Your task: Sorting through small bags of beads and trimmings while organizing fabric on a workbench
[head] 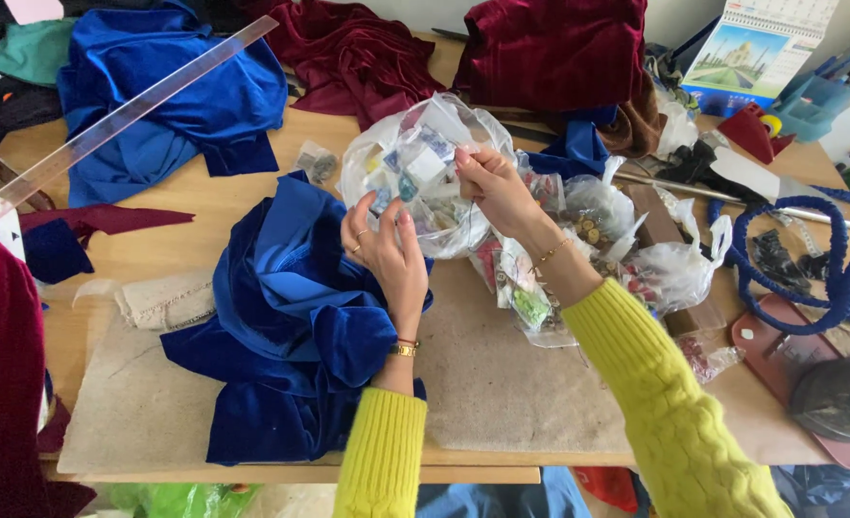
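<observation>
Both hands pinch a clear bag (423,173) of small packets above the surface (502,384), left hand (387,251) low, right hand (494,187) at its side; a slack grip could spill packets onto the blue cloth (291,317).

Wooden table (252,206) bearing blue velvet cloth (291,326), maroon velvet (550,48) (heaped at the far edge), a clear long ruler (128,110), blue cord (833,278), and a desk calendar (756,48).
</observation>
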